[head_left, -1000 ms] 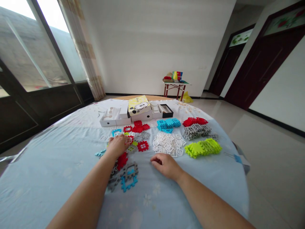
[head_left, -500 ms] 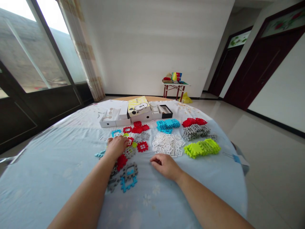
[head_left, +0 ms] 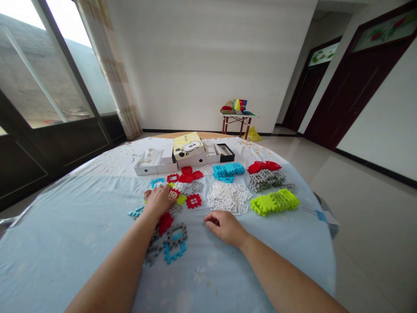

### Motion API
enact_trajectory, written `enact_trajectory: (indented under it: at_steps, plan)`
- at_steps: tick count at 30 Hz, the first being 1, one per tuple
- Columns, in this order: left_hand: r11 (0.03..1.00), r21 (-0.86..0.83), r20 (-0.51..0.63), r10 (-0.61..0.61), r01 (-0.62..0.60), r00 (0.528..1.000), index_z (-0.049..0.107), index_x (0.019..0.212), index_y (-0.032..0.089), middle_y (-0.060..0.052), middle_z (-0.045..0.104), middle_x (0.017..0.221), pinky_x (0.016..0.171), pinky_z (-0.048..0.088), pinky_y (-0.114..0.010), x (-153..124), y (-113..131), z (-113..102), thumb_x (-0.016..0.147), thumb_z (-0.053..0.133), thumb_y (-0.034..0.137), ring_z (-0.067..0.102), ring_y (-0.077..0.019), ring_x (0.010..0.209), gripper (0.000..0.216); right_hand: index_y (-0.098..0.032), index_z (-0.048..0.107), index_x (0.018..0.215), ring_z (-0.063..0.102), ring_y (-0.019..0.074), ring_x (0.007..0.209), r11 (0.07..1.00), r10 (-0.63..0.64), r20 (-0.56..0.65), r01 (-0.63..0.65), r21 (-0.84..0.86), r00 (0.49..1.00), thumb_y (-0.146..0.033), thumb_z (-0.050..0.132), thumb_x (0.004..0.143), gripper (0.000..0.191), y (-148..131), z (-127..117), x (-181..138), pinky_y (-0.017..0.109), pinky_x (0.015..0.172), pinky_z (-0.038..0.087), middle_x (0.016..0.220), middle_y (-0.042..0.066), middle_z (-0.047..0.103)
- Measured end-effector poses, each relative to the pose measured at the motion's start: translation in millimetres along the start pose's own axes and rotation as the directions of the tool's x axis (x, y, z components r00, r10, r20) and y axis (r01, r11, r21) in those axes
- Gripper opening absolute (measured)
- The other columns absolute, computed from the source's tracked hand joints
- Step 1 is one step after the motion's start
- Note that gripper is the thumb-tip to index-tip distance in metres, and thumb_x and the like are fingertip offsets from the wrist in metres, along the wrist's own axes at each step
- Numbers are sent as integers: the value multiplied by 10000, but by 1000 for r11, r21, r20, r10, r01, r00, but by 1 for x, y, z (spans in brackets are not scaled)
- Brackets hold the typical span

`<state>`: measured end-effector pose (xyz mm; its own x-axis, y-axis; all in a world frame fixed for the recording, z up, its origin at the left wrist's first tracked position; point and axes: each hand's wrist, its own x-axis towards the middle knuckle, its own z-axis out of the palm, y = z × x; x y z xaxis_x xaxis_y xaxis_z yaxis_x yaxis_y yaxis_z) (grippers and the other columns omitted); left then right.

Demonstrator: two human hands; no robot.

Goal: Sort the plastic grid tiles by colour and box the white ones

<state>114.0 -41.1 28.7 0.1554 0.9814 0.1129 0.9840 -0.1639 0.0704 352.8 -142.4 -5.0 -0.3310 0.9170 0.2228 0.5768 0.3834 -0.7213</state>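
My left hand point(head_left: 159, 201) reaches palm down over a mixed spread of toothed plastic building tiles, its fingers stretched out and lying on the pieces. At its fingertips are a red tile point(head_left: 175, 193) with a white window insert and a lime green tile point(head_left: 181, 199). Its forearm hides part of the spread. To the right, my right hand point(head_left: 224, 226) rests on the tablecloth, fingers loosely curled, with nothing visible in them. Just beyond it lies a heap of white window inserts point(head_left: 226, 198). A red windowed tile point(head_left: 194, 201) lies between the hands.
Sorted piles stand at right: blue tiles point(head_left: 228, 170), red tiles point(head_left: 263, 166), grey tiles point(head_left: 266, 180) and lime green tiles point(head_left: 275, 202). Behind are white box trays point(head_left: 156, 168) and a yellow patterned box point(head_left: 188, 145). Grey and blue frames point(head_left: 175, 248) lie near the left forearm.
The red windowed tile and the lime green tile at my left fingertips have shifted slightly left, toward the hand. My right hand stays in place. The whole view has shifted slightly.
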Motion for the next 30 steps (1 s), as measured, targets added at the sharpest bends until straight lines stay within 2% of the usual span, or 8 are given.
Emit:
enact_trajectory:
  at_steps: [4, 8, 13, 17, 23, 26, 28, 30]
  plan:
    - [999, -50, -31, -24, 23, 999, 595, 998, 208, -74, 647, 942, 825, 345, -350, -1, 0, 0, 705, 521, 362, 508, -266, 998, 339, -181, 663, 896, 580, 121, 713, 1000, 2, 3, -2, 1, 1000, -258, 512, 791, 200, 0, 0, 0, 208, 654, 420, 813, 23, 661]
    - [992, -126, -42, -21, 16, 999, 651, 787, 234, -38, 662, 787, 846, 320, -358, -3, 3, -8, 704, 521, 364, 528, -243, 943, 202, -185, 663, 895, 582, 119, 718, 1000, 2, 2, -2, -2, 1000, -253, 514, 786, 196, 1, 0, 1, 203, 658, 417, 818, 20, 663]
    - [954, -284, -94, 74, -98, 993, 662, 777, 222, -20, 666, 787, 708, 358, -288, -5, 13, -25, 728, 474, 447, 555, -198, 794, 298, -185, 661, 886, 575, 116, 709, 1000, -1, 1, 1, -9, 1000, -244, 516, 778, 191, 3, 1, 1, 199, 646, 409, 800, 13, 660]
    - [871, -450, -87, 176, -197, 980, 656, 770, 194, 4, 610, 650, 564, 337, -245, -11, 32, -32, 750, 429, 496, 514, -146, 613, 378, -190, 657, 884, 558, 108, 664, 1000, 15, 9, -14, -15, 1000, -254, 513, 777, 190, 6, 3, 2, 194, 601, 392, 758, 2, 652]
    - [772, -591, -33, 267, -234, 963, 652, 733, 159, 17, 537, 542, 493, 316, -228, -13, 75, -30, 732, 471, 482, 460, -118, 526, 370, -202, 653, 861, 556, 101, 643, 998, 26, 14, -25, -49, 1000, -254, 500, 777, 183, 6, 4, 4, 188, 576, 372, 725, -13, 648]
    - [685, -687, -18, 319, -243, 948, 647, 964, 152, -4, 615, 652, 542, 380, -235, -9, 98, -29, 723, 506, 467, 521, -130, 584, 421, -211, 654, 859, 563, 102, 653, 996, 30, 16, -29, -79, 999, -252, 496, 774, 184, 5, 2, 5, 188, 576, 367, 733, -17, 653]
    - [633, -729, -34, 345, -260, 938, 560, 1156, 155, -35, 664, 806, 622, 425, -251, -8, 110, -30, 720, 526, 456, 568, -146, 676, 532, -215, 656, 863, 566, 103, 659, 995, 33, 16, -32, -96, 999, -254, 495, 774, 188, 3, 1, 6, 190, 580, 367, 739, -18, 657]
    - [631, -727, -41, 354, -271, 934, 505, 1224, 161, -55, 671, 900, 674, 442, -268, -8, 115, -32, 726, 524, 462, 586, -157, 732, 582, -217, 657, 864, 571, 105, 668, 994, 31, 13, -30, -109, 999, -258, 496, 774, 189, 3, 0, 6, 190, 590, 371, 749, -18, 660]
